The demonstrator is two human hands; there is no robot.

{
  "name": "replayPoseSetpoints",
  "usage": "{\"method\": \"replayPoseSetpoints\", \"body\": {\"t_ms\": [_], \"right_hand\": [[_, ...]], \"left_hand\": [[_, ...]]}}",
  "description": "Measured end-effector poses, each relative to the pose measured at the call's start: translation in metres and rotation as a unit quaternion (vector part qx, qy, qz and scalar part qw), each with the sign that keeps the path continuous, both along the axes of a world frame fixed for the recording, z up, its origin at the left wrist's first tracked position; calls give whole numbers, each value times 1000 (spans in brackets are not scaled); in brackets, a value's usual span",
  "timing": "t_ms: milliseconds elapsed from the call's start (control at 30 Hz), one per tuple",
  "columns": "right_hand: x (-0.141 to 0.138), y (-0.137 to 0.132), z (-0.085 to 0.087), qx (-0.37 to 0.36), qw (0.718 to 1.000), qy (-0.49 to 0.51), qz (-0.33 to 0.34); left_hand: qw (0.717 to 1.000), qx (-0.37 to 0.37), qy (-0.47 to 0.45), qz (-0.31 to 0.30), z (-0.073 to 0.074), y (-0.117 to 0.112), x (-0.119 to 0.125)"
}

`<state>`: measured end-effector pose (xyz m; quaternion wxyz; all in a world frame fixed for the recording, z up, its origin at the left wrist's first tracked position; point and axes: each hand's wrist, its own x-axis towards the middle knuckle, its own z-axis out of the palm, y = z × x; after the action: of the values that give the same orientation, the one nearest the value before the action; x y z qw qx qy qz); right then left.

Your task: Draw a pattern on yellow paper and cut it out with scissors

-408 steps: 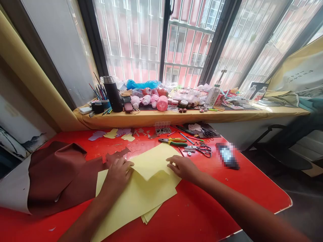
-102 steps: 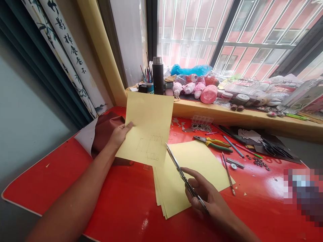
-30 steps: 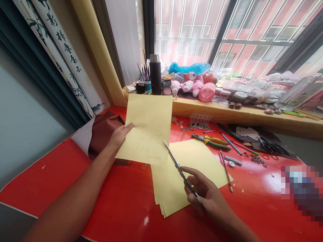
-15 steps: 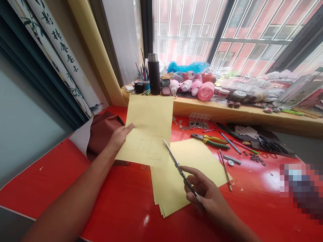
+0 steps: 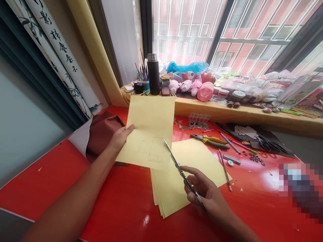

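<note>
My left hand (image 5: 121,136) pinches the left edge of a pale yellow sheet of paper (image 5: 151,117), holding it raised and tilted above the table. Faint pencil outlines of several boxes mark its lower part. In my right hand (image 5: 202,188) is a slim pair of silver scissors (image 5: 179,168), seen nearly edge-on, with the tip pointing up and left. That tip overlaps the sheet's right side in view; whether they touch I cannot tell. Beneath lies a stack of similar yellow sheets (image 5: 196,161) on the red table (image 5: 121,208).
Pliers (image 5: 210,140), a pencil (image 5: 225,169), small metal rings (image 5: 254,158) and black-handled scissors (image 5: 270,144) lie to the right. Folded maroon material (image 5: 103,134) sits at left. On the windowsill stand a black thermos (image 5: 153,75) and pink yarn rolls (image 5: 205,91).
The raised sheet has shifted slightly right and its angle has changed a little, so the pencil outlines show more clearly. My right hand and the scissors have hardly moved.
</note>
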<state>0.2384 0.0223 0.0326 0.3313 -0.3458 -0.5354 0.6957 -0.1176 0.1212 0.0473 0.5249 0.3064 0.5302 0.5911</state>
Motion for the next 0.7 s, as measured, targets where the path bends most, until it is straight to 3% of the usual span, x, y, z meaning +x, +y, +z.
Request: {"method": "replayPoseSetpoints", "body": {"t_ms": [700], "right_hand": [[2,2,0,-3,1000,-14,-19]], "left_hand": [[1000,8,-6,-2,-4,1,6]]}}
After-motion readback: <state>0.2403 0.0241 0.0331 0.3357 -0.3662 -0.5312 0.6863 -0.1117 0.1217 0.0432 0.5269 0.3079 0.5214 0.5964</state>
